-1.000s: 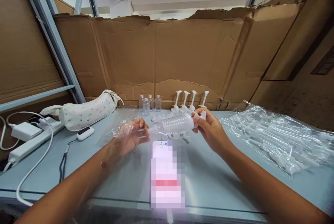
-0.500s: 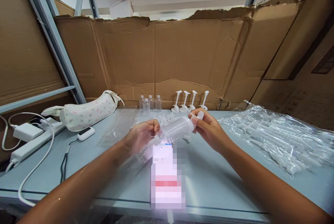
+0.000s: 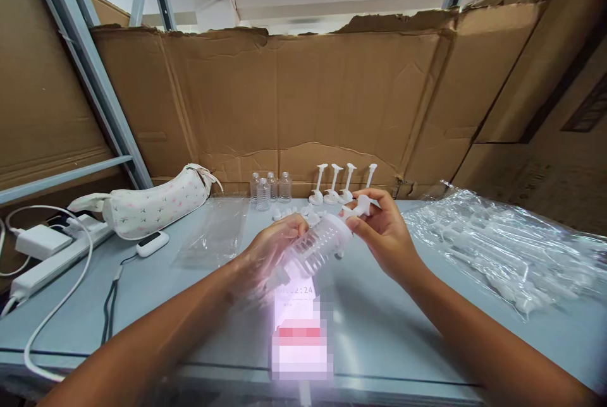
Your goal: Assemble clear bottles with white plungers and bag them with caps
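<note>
A translucent ribbed plastic cylinder is held tilted above the table, its right end higher; I cannot tell its exact kind. The curled fingers of my left hand grip its upper left side, where clear film shines and blurs. At the other end, my right hand pinches a white plastic piece between thumb and fingers, against the cylinder's mouth. Small white parts lie on the table just behind. A lit phone with a running timer is underneath, partly covered by the cylinder.
Several small clear bottles and several white pump heads stand along the cardboard wall. Clear bags lie left; a film-wrapped bundle lies right. A floral pouch, small white device and power strip occupy the left.
The cylinder has tilted more steeply, its left end dropping nearer the phone. My left hand has shifted slightly right along it; my right hand has moved slightly right, still pinching the white piece.
</note>
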`<state>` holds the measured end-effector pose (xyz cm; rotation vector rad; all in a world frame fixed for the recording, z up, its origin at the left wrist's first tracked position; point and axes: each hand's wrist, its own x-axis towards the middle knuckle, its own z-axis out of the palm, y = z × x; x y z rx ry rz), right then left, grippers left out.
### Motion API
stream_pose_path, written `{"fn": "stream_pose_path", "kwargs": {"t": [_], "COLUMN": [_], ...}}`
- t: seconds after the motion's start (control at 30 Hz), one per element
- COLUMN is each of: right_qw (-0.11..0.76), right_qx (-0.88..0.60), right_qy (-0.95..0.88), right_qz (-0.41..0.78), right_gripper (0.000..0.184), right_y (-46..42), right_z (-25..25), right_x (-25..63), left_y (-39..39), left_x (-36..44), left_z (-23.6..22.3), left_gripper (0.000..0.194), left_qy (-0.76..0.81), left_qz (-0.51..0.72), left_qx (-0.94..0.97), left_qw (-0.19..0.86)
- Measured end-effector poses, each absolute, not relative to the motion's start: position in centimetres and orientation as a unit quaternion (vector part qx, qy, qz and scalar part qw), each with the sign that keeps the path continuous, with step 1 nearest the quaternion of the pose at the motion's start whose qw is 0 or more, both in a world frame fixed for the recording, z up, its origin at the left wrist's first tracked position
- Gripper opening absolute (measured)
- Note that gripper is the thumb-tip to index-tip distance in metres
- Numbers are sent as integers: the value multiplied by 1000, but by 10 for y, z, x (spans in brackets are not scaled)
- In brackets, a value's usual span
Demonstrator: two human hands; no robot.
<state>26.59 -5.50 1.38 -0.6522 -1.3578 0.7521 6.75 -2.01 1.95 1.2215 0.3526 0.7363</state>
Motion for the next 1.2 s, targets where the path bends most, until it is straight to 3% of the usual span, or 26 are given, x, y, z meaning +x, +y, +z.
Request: {"fn": "stream_pose_path", "kwargs": {"t": [0.2, 0.4, 0.7, 0.9, 1.03, 1.2], "right_qw": [640, 565, 511, 508, 581, 454], "right_qx": [-273, -263, -280, -274, -263, -237], "right_qy": [-661, -761, -809, -803, -733, -727], "right_qz": [279, 180, 75, 152, 238, 456], "right_gripper": [23, 26, 37, 34, 52, 67], "right_y": [-65, -74, -88, -95, -86, -80], "right_z": [11, 11, 23, 21, 13, 9], "right_x": [257, 254, 256, 252, 249, 242], "left_y": [-28, -36, -54, -59, -63, -70], "left_x": [80, 82, 77, 74, 71, 76], "left_z": [26, 33, 54, 67, 79, 86], "left_gripper": [18, 6, 7, 10, 12, 17], "left_qy": [176, 189, 127, 101, 98, 86], "left_qz": [376, 398, 421, 438, 484, 553], "left_qx": [527, 528, 557, 587, 595, 562], "left_qw": [742, 726, 705, 674, 634, 609]}}
